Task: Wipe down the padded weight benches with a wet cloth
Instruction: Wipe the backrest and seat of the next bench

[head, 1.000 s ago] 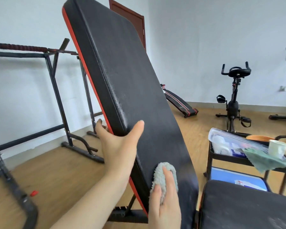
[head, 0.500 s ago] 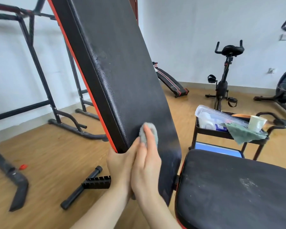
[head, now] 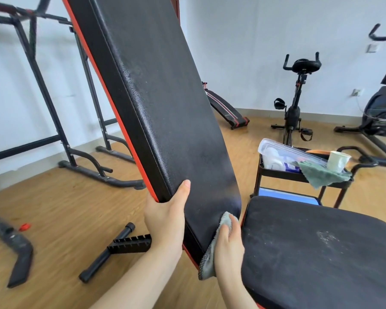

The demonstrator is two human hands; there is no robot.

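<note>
The right hand (head: pixel 228 248), flat on the cloth (head: pixel 208 259), had slid down from beside the left hand (head: pixel 165 219) gripping the backrest (head: pixel 165 108), which seemed nearly done.

Counting two hands, left hand (head: pixel 165 221) and right hand (head: pixel 228 248); two bench pads, backrest pad (head: pixel 165 97) and seat pad (head: pixel 310 253); two cloths, grey cloth (head: pixel 210 259) and green cloth (head: pixel 321 175); one cart (head: pixel 276 172); one paper cup (head: pixel 338 160); one sit-up board (head: pixel 225 108).
</note>
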